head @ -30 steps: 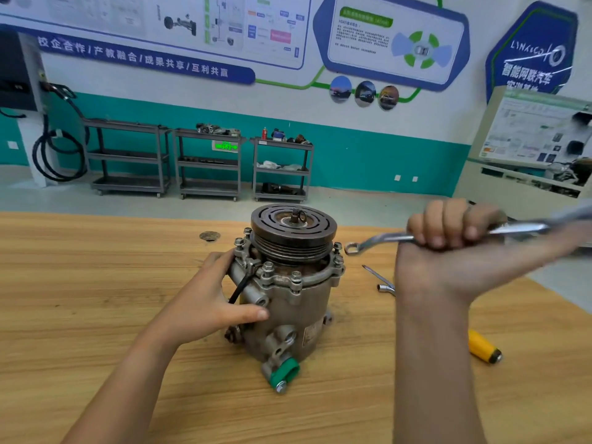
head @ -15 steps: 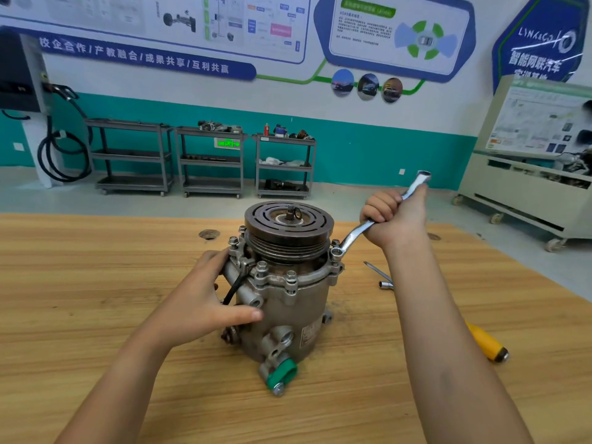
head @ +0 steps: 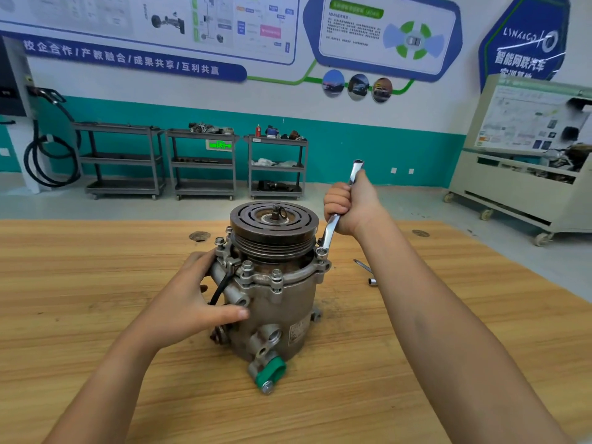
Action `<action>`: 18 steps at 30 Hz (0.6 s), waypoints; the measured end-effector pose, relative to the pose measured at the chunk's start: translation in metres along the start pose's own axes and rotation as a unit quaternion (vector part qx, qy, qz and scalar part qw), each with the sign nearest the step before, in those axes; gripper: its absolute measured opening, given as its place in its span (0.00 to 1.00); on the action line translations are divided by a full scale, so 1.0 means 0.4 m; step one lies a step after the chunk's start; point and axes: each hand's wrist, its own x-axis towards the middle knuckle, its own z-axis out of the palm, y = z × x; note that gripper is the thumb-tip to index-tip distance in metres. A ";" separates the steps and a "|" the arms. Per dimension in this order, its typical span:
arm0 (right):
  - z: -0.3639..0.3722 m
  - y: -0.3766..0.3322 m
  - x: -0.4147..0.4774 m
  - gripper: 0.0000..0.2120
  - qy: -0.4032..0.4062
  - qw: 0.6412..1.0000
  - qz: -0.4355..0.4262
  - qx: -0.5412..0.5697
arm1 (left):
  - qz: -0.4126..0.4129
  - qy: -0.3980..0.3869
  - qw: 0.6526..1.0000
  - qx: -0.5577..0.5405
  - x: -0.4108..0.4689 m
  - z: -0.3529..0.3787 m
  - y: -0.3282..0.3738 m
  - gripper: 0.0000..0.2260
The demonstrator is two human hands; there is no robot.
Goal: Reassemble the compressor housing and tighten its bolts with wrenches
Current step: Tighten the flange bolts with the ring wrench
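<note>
A grey metal compressor (head: 275,318) stands upright on the wooden table (head: 96,315), its grooved pulley (head: 274,219) on top and a green cap (head: 271,371) low at the front. Several bolts ring the housing flange (head: 275,278). My left hand (head: 189,302) grips the compressor's left side, thumb across the front. My right hand (head: 350,205) grips a silver ring wrench (head: 330,232), whose lower ring sits on a flange bolt (head: 321,251) at the right. The wrench's handle points up and away.
Another wrench (head: 368,275) lies on the table right of the compressor, partly hidden by my right forearm. Beyond the table stand three metal shelf carts (head: 205,165), a charger with coiled cable (head: 48,155) at left and a wheeled display cabinet (head: 525,161) at right.
My right hand brought the wrench down from mid-air onto the right flange bolt, then swung the handle counter-clockwise toward the far side. My left hand stayed on the compressor.
</note>
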 end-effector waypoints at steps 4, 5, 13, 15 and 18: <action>-0.019 0.005 0.002 0.38 0.004 0.999 0.001 0.035 | 0.000 -0.005 1.000 -0.020 0.001 0.003 -0.001 0.42; -0.024 0.004 0.002 0.38 0.006 0.999 -0.005 0.042 | 0.000 -0.005 1.000 -0.021 0.001 0.002 -0.002 0.42; -0.091 0.025 -0.057 0.30 0.088 0.969 -0.133 0.190 | 0.010 0.000 1.000 -0.019 0.001 0.002 0.000 0.38; -0.088 0.025 -0.085 0.30 0.102 0.959 -0.192 0.182 | 0.008 -0.001 1.000 -0.018 0.002 0.002 0.001 0.39; -0.080 0.044 -0.133 0.33 0.101 0.938 -0.289 0.164 | 0.008 -0.001 1.000 -0.021 0.001 0.003 -0.001 0.40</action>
